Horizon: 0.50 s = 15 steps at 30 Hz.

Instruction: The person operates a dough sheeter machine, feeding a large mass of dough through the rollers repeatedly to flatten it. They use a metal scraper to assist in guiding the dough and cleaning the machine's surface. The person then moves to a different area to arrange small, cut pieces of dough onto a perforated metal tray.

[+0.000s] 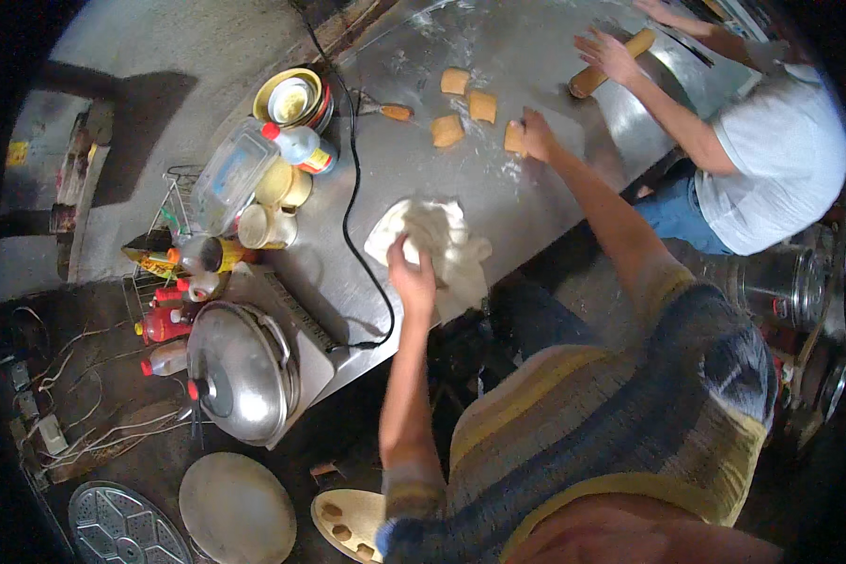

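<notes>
My right hand [538,135] is on the steel worktable with its fingers and thumb around the edge of a square brown dough piece [514,138]. Left of it, three similar dough pieces [482,106] lie apart on the floured surface. Nearer to me, my left hand [414,280] reaches onto a crumpled white cloth or plastic sheet [433,225]. Its fingers and thumb touch the white folds, with a gap between them; blur hides whether they pinch it. Part of the sheet hangs at the table's front edge.
At right, a co-worker's hand [610,60] rests on a wooden rolling pin [592,79]. A black cable [356,169] crosses the steel worktable [366,166]. Leftward stand bowls [261,99], a plastic bottle [299,146] and a lidded pan [236,374]. A wooden-handled scraper [397,112] lies beyond.
</notes>
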Available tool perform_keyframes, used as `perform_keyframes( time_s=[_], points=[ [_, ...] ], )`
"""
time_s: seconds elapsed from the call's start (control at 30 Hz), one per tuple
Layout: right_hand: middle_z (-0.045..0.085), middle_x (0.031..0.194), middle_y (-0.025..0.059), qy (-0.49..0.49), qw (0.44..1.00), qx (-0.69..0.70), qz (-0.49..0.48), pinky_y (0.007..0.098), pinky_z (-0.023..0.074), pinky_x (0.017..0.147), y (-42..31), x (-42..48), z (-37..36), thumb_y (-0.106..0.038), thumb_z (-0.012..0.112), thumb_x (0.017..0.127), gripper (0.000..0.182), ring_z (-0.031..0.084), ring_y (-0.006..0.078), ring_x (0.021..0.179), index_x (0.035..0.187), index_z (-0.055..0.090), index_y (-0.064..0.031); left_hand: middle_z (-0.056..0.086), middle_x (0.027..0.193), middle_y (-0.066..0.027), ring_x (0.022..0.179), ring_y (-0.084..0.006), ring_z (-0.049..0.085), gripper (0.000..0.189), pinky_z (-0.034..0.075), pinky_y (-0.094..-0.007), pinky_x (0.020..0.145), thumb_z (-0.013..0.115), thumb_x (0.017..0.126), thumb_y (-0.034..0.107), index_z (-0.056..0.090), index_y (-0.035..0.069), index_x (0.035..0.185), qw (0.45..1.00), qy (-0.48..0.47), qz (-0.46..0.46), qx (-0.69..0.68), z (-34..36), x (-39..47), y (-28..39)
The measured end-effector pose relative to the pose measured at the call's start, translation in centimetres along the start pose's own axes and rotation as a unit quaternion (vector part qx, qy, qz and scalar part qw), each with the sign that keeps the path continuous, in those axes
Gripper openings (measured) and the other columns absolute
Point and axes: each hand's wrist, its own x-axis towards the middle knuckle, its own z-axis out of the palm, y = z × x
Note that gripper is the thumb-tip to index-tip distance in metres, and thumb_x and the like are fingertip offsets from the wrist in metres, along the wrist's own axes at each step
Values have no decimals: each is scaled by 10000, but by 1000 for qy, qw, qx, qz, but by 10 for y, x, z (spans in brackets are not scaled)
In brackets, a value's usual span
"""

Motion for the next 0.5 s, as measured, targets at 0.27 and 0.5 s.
perform_keyframes(
  time_s=[0.27,0.5],
  points=[
    [508,1075,169,-206,968,-71,-125,423,415,833,-70,-31,-38,-254,651,740,590,501,328,987,1233,414,-31,580,1058,-216,931,-382,571,359,466,-409,789,590,767,271,584,-25,969,954,-124,-168,215,177,218,-15],
    [496,1063,183,-160,982,103,-16,435,419,819,-37,-28,-43,-230,664,730,641,496,344,992,1271,372,-49,585,1028,-182,983,-267,575,372,496,-365,758,594,728,231,517,14,1020,977,-100,-157,103,198,212,-2]
  ],
)
